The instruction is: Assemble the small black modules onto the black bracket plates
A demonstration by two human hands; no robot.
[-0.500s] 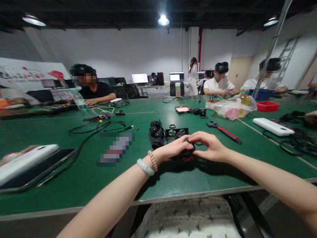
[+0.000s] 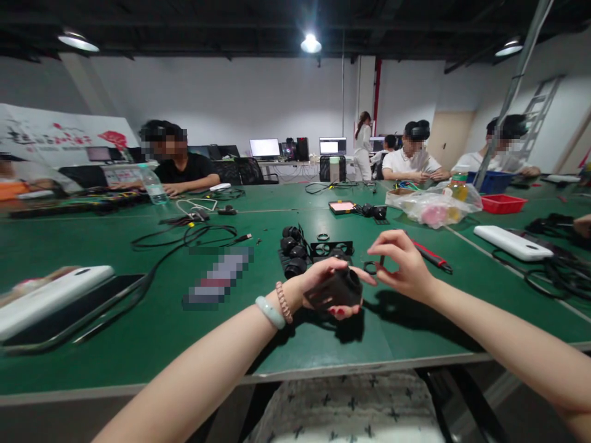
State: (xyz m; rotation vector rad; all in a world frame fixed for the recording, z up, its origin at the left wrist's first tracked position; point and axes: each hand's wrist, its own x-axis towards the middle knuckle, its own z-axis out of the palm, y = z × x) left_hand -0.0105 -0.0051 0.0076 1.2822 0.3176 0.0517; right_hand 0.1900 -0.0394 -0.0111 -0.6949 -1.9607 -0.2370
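Observation:
My left hand [image 2: 323,284] grips a black cylindrical lens-like part [image 2: 336,289] just above the green table [image 2: 138,320]. My right hand [image 2: 402,266] pinches a thin black ring [image 2: 370,267] right beside that part's upper end. Behind my hands lie several more black round parts [image 2: 292,249] in a row and a flat black frame with round holes [image 2: 330,248]. A loose black ring [image 2: 322,236] rests further back.
A red-handled wrench [image 2: 429,254] lies right of my hands. White boxes [image 2: 512,242] [image 2: 50,295], black cables [image 2: 184,237], a plastic bag [image 2: 431,206] and a red tray [image 2: 501,202] are on the table. Other people sit along the far side.
My left hand has lifted the black part off the table. My right hand has drawn away up and right with the thin ring pinched in its fingers.

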